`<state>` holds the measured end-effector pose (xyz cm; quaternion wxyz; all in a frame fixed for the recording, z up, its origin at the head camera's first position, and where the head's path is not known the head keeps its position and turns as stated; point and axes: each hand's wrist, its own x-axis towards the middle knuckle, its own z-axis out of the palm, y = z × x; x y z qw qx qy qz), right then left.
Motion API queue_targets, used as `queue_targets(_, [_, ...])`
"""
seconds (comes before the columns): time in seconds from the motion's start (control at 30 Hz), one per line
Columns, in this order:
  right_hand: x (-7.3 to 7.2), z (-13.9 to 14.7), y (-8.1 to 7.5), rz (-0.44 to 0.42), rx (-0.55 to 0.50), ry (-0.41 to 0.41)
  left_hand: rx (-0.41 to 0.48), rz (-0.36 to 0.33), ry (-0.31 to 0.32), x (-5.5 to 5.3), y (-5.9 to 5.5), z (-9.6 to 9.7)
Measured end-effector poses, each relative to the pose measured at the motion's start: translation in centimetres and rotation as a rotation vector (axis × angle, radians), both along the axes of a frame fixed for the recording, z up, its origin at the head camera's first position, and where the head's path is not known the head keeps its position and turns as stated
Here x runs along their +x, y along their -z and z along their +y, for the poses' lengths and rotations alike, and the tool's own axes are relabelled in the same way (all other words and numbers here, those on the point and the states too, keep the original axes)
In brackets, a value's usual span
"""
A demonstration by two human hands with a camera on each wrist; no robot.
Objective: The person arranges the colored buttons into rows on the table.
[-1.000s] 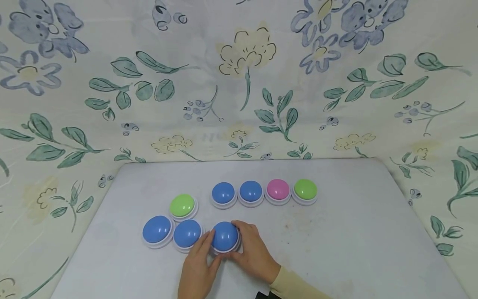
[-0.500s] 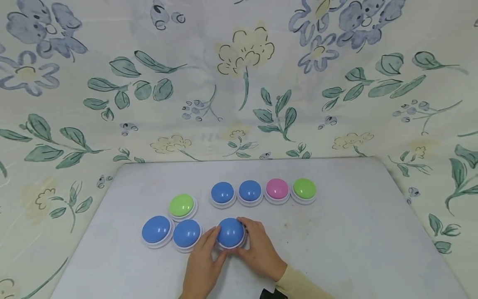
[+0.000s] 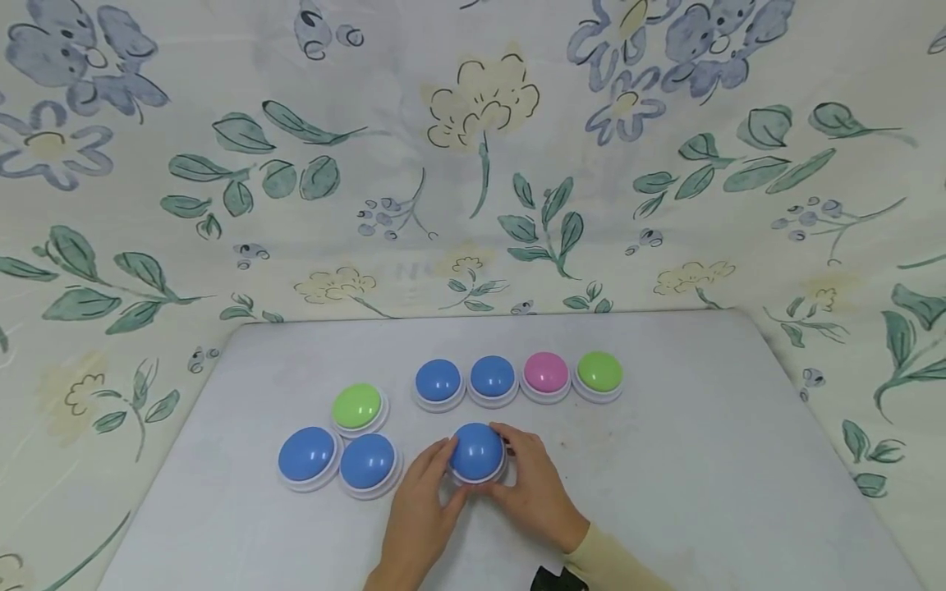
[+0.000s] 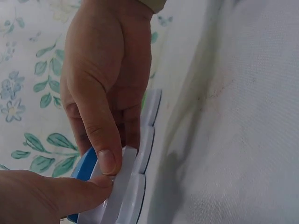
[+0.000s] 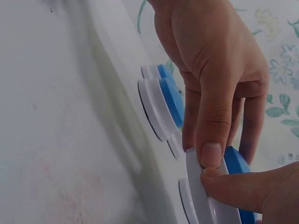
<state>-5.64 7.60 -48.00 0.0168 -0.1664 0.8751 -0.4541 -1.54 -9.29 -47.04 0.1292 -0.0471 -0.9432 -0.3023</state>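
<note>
Button (image 3: 476, 453), blue with a white base, is at the lower middle of the head view, gripped around its edge by the left hand (image 3: 420, 513) on one side and the right hand (image 3: 543, 491) on the other. At the lower left, two blue buttons (image 3: 368, 461) are on the white table (image 3: 687, 468) beside a green button (image 3: 357, 405); across the middle, left to right, are two more blue buttons (image 3: 492, 376), a pink button (image 3: 546, 373) and another green button (image 3: 599, 372).
</note>
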Motion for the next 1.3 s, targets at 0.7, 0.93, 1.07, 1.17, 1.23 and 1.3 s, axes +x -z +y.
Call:
queue_targets(0.7, [0.1, 3.8, 0.2, 0.070, -0.006, 0.125, 0.032, 0.042, 0.090, -1.6, 0.5, 3.6])
queue_targets(0.93, [0.2, 5.3, 0.2, 0.078, -0.007, 0.169, 0.049, 0.058, 0.135, -2.1, 0.4, 5.0])
queue_targets(1.07, [0.2, 6.0, 0.2, 0.077, -0.012, 0.190, 0.054, 0.051, 0.151, -2.4, 0.3, 5.8])
queue_targets(1.17, [0.1, 6.7, 0.3, 0.078, -0.013, 0.205, 0.058, 0.063, 0.170, -2.7, 0.4, 6.4])
queue_targets(1.23, [0.1, 7.1, 0.5, 0.084, -0.009, 0.210, 0.062, 0.069, 0.179, -2.8, 0.4, 6.8])
queue_targets(1.3, [0.1, 7.6, 0.6, 0.094, -0.009, 0.214, 0.069, 0.072, 0.184, -2.9, 0.6, 7.1])
